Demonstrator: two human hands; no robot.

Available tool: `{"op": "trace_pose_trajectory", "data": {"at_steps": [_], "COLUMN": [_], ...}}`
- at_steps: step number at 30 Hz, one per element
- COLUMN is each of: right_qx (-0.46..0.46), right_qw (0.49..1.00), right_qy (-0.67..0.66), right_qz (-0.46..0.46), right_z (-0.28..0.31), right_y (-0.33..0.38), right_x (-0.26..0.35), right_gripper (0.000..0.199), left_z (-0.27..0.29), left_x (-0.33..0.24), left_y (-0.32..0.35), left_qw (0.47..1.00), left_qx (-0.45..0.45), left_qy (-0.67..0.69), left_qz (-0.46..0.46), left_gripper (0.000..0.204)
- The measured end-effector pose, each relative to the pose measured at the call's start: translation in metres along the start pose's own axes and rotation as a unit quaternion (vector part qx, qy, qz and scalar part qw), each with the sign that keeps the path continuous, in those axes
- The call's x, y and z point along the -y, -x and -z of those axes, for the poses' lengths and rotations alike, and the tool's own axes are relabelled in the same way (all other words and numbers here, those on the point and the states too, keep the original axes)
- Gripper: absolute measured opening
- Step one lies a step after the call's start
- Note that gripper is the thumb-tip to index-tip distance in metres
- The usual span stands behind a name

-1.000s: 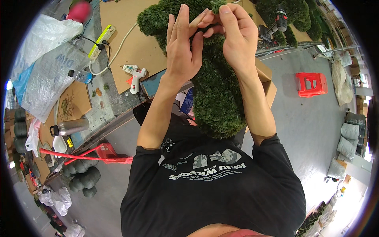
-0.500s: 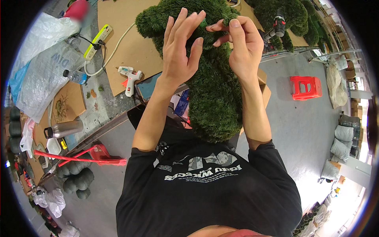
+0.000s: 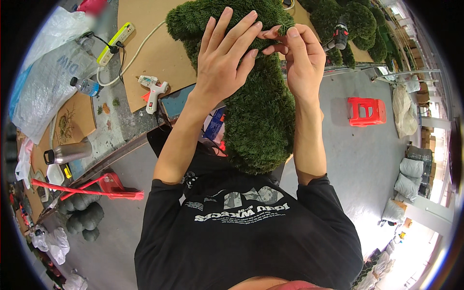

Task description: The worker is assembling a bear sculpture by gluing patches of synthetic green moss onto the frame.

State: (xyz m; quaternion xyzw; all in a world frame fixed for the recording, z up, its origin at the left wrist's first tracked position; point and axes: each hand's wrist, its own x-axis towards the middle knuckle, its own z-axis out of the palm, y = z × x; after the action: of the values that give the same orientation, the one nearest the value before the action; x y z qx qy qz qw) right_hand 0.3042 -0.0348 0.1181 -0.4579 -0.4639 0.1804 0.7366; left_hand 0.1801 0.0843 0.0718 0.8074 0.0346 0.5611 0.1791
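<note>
Upper centre, the left hand (image 3: pixel 221 66) is splayed, unclenched, over a bushy, dark-green foliage shape (image 3: pixel 258 118); the right hand (image 3: pixel 306 63) pinches a feathery green sprig (image 3: pixel 284 30).

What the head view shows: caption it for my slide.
Left hand spread over a bushy green figure, right hand pinching a green sprig, glue gun lying to the left.

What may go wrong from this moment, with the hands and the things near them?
The small green sprig seems pinched in the right hand; it might slip and get lost against the similarly green bush.

The glue gun is near the edge of the table, not far from the left forearm; a careless swing might knock it.
</note>
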Motion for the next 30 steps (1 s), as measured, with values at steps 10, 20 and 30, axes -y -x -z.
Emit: {"op": "trace_pose_trajectory", "data": {"at_steps": [10,20,30], "right_qx": [0.061,0.162,0.155], "right_qw": [0.989,0.91,0.882], "right_qy": [0.128,0.364,0.441], "right_qz": [-0.048,-0.117,-0.052], "right_z": [0.01,0.009,-0.004], "right_y": [-0.017,-0.03,-0.035], "right_x": [0.022,0.036,0.038], "right_gripper": [0.022,0.024,0.02], "left_z": [0.018,0.018,0.013], "left_x": [-0.01,-0.004,0.007], "left_y": [-0.009,-0.007,-0.002], "left_qw": [0.99,0.991,0.996], "left_qx": [0.124,0.124,0.077], "left_qy": [-0.058,-0.049,-0.033], "left_qz": [0.01,0.002,-0.018], "left_gripper": [0.04,0.033,0.031]}}
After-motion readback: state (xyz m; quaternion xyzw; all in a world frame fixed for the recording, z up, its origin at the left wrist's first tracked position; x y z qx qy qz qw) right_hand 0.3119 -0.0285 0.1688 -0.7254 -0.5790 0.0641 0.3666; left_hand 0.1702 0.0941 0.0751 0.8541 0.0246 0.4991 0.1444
